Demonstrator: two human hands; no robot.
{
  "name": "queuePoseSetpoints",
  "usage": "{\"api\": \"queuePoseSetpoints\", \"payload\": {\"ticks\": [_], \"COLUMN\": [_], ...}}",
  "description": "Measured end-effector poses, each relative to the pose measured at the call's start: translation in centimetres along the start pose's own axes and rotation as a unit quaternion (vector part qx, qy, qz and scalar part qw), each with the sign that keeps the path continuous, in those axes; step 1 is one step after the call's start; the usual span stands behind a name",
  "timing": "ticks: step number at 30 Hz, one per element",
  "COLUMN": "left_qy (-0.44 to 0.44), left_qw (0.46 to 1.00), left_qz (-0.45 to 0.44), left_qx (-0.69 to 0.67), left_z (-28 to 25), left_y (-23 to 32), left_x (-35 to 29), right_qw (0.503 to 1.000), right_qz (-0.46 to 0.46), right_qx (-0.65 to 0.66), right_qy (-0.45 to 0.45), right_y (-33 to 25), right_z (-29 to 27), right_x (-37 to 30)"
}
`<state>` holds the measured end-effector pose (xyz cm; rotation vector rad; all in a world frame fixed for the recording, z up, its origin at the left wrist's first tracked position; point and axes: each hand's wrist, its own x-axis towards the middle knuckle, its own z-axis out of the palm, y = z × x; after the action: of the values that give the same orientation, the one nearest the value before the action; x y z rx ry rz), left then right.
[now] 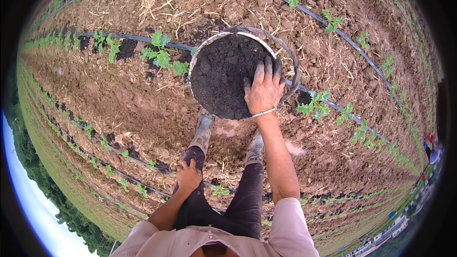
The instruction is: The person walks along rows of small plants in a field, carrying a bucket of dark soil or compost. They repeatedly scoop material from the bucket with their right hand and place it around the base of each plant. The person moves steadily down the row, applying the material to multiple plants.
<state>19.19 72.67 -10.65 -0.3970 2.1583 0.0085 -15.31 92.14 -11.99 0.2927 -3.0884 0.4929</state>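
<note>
A round bucket with a pale rim [203,44] stands in front of me, nearly filled with dark, crumbly soil [221,76]. My right hand [265,88] lies palm down at the bucket's right side, its dirt-blackened fingers stretched and slightly apart over the soil and rim. A thin white band circles that wrist. Whether the fingertips press into the soil I cannot tell. Around the bucket's right side loops a dark, thick handle [296,62]. My left hand [189,176] rests on my left knee with its fingers apart, holding nothing.
Leafy green seedlings [162,52] grow in rows along black drip hoses [350,40]. Dark soil patches [127,48] lie beside some plants. My muddy boots [203,131] stand on brown ground just below the bucket. Dry straw [154,4] is scattered on the beds.
</note>
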Motion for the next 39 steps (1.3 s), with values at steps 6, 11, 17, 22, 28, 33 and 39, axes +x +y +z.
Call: {"api": "queuePoseSetpoints", "payload": {"ticks": [6,11,17,22,28,33,39], "left_qy": [0.020,0.324,0.337,0.250,0.318,0.373,0.361], "left_qw": [0.977,0.890,0.872,0.895,0.889,0.870,0.880], "left_qz": [-0.060,0.087,0.184,0.241,0.246,0.237,0.228], "left_qx": [-0.201,-0.308,-0.303,-0.282,-0.220,-0.220,-0.209], "left_z": [-7.3,-20.3,-30.9,-31.7,-31.7,-31.3,-31.0], "left_y": [-1.3,1.8,9.5,11.6,12.1,12.1,11.6], "left_x": [7.4,18.5,26.4,28.7,28.5,28.7,29.0], "right_qw": [0.998,0.993,0.987,0.989,0.990,0.970,0.816], "right_qz": [0.036,0.062,0.043,0.045,0.069,0.100,0.256], "right_qx": [0.028,-0.016,-0.066,-0.060,-0.022,0.216,0.516], "right_qy": [-0.033,-0.103,-0.141,-0.129,-0.120,-0.056,-0.055], "right_y": [-1.5,-2.6,-1.1,-0.9,0.6,0.8,-0.7], "right_z": [-0.9,0.0,0.8,2.0,3.2,2.3,-2.9], "right_x": [-1.7,2.2,2.1,1.9,2.7,2.8,2.9]}}
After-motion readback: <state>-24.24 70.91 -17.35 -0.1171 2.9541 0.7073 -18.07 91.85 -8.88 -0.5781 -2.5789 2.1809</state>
